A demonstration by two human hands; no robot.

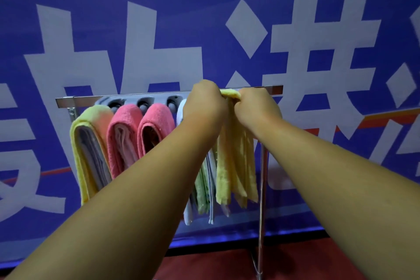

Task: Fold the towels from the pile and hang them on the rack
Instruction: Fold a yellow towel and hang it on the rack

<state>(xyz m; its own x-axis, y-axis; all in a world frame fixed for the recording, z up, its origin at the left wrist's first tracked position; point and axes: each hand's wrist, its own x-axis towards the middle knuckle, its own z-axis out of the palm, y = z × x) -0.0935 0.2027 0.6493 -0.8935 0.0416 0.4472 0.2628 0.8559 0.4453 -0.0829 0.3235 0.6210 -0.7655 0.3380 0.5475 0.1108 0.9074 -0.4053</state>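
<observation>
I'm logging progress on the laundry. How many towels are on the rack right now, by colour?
Yellow: 2, the left-end yellow towel and the held yellow towel, gripped by the left hand and right hand
Pink: 2, the left pink towel and right pink towel
Green: 1, the green towel
White: 1, the white towel, mostly hidden by an arm
Total: 6

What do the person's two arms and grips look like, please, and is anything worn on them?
The left forearm and right forearm are bare as far as the frame shows: no sleeves, watch or bracelet. The left grip and right grip are ungloved hands, with no ring or marking visible.
</observation>
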